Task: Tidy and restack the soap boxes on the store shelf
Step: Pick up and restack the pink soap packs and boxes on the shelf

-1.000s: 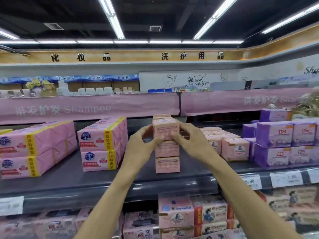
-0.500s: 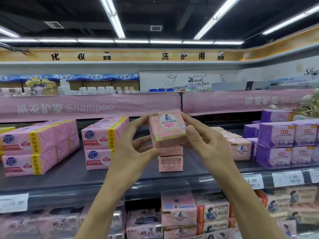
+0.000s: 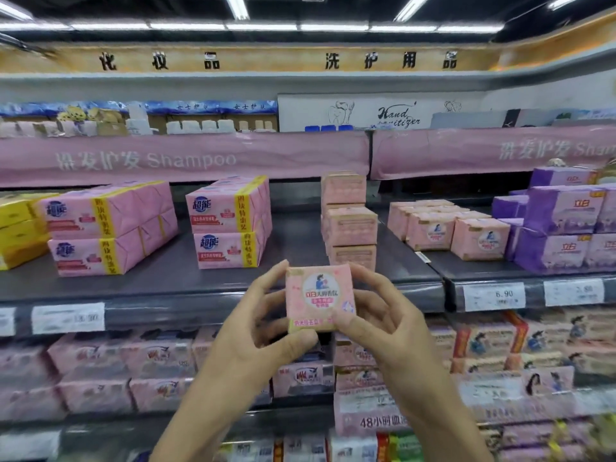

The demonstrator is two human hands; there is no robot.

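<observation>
I hold one small pink soap box (image 3: 319, 296) in front of the shelf edge, its printed face turned toward me. My left hand (image 3: 258, 323) pinches its left side and bottom corner. My right hand (image 3: 378, 323) grips its right side. Behind it on the dark shelf (image 3: 293, 235) stands an uneven stack of pink soap boxes (image 3: 350, 220), the upper ones shifted out of line. To the right lies a low row of matching pink boxes (image 3: 446, 225).
Large pink wrapped soap packs (image 3: 230, 221) and another pile (image 3: 106, 228) sit left on the shelf, yellow packs (image 3: 18, 225) at the far left. Purple boxes (image 3: 563, 225) crowd the right. Price tags line the shelf lip; lower shelves hold more soap.
I lifted the top box off the stack, turned its printed face toward me, and brought it down and closer, below the shelf level. The view moved nearer.
</observation>
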